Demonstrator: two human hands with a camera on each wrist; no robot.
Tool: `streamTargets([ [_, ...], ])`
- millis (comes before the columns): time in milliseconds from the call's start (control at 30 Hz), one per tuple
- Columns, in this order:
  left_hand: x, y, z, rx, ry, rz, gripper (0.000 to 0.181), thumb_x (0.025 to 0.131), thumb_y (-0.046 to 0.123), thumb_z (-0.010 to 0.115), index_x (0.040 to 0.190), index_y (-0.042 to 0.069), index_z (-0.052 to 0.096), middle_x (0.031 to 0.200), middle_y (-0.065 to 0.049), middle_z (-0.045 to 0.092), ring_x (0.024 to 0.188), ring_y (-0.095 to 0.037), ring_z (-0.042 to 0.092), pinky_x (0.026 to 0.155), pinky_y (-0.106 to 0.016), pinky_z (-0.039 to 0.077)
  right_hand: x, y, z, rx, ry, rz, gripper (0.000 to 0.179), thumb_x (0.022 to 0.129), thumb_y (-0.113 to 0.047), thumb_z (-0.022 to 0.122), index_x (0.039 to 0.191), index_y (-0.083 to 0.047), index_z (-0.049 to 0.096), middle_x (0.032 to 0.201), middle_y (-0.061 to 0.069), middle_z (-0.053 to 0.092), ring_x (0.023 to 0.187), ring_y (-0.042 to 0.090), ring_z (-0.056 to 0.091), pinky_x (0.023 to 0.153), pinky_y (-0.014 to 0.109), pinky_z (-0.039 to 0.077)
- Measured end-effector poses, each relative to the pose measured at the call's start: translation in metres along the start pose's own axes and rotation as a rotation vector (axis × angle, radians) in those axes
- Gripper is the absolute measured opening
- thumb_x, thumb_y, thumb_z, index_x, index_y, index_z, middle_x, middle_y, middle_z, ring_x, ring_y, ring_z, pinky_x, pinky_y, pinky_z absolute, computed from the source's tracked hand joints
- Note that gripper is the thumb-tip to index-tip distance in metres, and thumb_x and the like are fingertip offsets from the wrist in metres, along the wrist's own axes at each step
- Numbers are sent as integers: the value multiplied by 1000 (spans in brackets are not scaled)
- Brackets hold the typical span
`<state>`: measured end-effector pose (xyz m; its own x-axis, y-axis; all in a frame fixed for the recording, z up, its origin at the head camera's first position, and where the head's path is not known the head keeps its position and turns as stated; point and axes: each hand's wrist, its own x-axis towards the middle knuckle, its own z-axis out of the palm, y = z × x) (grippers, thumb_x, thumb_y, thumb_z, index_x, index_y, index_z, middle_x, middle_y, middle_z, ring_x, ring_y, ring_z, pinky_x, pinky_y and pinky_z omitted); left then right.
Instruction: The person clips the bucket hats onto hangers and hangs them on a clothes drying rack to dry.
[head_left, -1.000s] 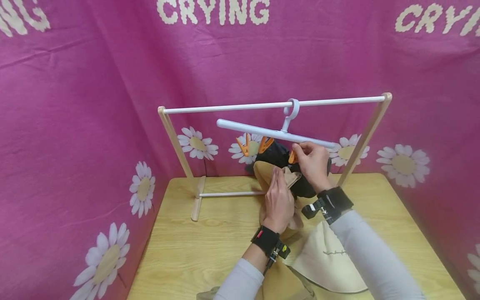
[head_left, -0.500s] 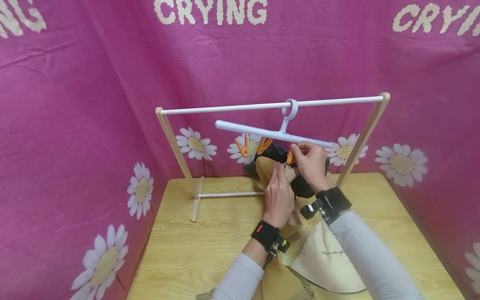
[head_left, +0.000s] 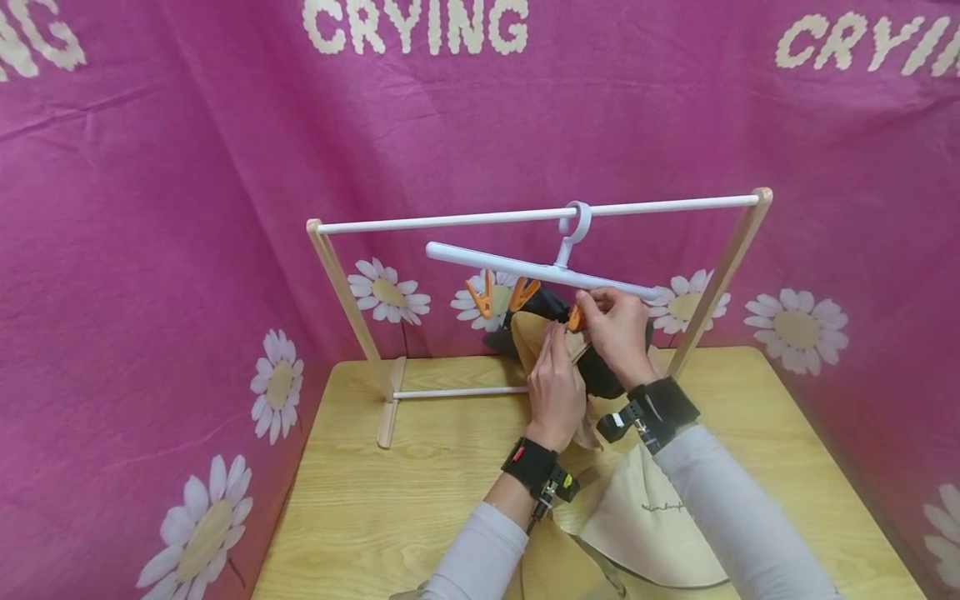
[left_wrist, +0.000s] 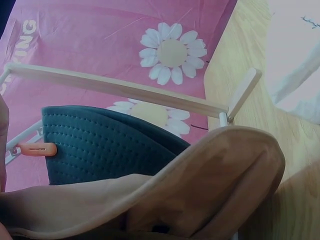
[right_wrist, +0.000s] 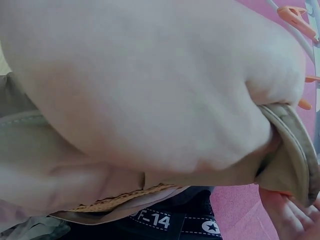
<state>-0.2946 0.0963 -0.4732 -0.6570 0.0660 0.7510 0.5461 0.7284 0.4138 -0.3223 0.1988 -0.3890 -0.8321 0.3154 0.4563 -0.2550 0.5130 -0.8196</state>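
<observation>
On my feed the left grip, the left hand [head_left: 557, 396], has the tan hat [left_wrist: 215, 185] pinched near its edge, fingers straight and close together. The right grip, the right hand [head_left: 618, 329], pinches an orange clip [head_left: 576, 318] beside that edge; I can't tell whether the clip has bitten the fabric. The tan hat is up off the bench [head_left: 420, 500], below the pale hanger [head_left: 495, 263], which tilts down to the right from the rack's top bar [head_left: 450, 218]. Just behind it I see a dark hat [left_wrist: 95, 145], another clip [left_wrist: 37, 149] on its edge. A cream hat [head_left: 652, 533] lies on the bench by the right forearm.
</observation>
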Motion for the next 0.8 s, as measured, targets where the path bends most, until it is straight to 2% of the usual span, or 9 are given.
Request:
streamTargets([
  [167,4,2,1,-36,14,2,53,93,-6,68,144,-5,52,146,-21,61,138,-28,58,111,-36,47,0,0,1,31,-11,-2,23,100,-19,72,101,4,78,73,20,73,44,-6,52,45,14,43],
  [333,8,2,5,-152,48,22,55,95,-8,63,148,-5,48,146,-18,59,138,-31,56,117,-39,43,0,0,0,14,-1,-10,23,99,-19,73,101,4,78,76,20,74,48,-9,53,47,12,43],
  [500,11,5,9,-263,34,-33,51,101,-2,59,149,-1,42,148,-18,52,137,-30,54,115,-38,45,0,0,-1,-16,12,-15,23,98,-20,73,100,3,79,79,20,75,53,-10,52,50,12,40],
  [567,11,7,11,-312,58,-63,44,103,2,59,143,-1,42,147,-20,47,135,-31,54,111,-36,48,0,-1,-1,-29,13,-9,24,98,-21,74,100,2,79,81,19,76,56,-11,52,51,11,40],
  [667,10,9,16,-384,140,-105,30,103,4,63,126,-1,44,140,-20,44,130,-31,53,106,-35,51,-1,-2,0,-37,10,8,24,98,-21,74,100,2,79,83,18,77,58,-10,54,52,11,40],
  [800,11,10,19,-388,220,-163,28,96,3,73,108,3,47,129,-16,49,120,-27,57,101,-35,53,-2,-2,1,-39,12,17,24,98,-23,74,99,1,80,83,17,78,59,-9,55,53,11,40],
])
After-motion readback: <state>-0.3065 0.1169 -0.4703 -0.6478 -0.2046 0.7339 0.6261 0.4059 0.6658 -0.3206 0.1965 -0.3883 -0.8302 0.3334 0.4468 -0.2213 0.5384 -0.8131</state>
